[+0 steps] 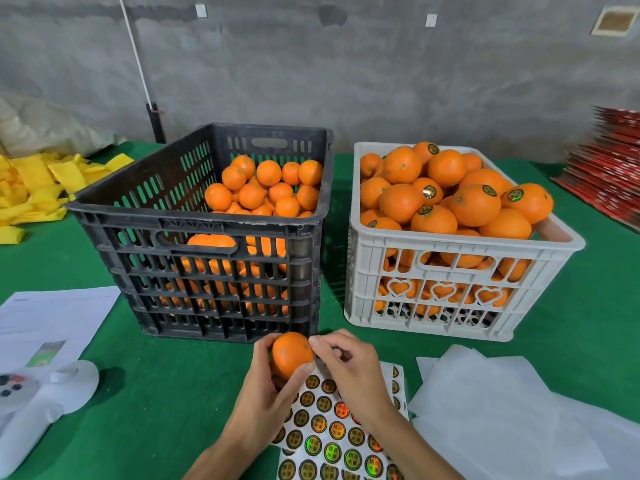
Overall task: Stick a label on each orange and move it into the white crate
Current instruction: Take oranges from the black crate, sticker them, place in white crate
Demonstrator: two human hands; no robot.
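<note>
My left hand [266, 393] grips an orange [292, 354] just above the green table, in front of the black crate [194, 216]. My right hand [349, 368] has its fingers curled, and its fingertips touch the orange's upper right side; whether a label is pinched there is hidden. Under both hands lies a sheet of round gold labels [332, 431]. The black crate holds several unlabelled oranges [266, 188]. To its right, the white crate [460, 244] is heaped with oranges [450, 195], some showing labels.
White foam sheets [491, 410] lie at the right front. Papers [52, 317] and a white device [45, 396] sit at the left front. Yellow foam nets [38, 188] are piled far left, and red flat boxes [609, 168] are stacked far right. A grey wall stands behind.
</note>
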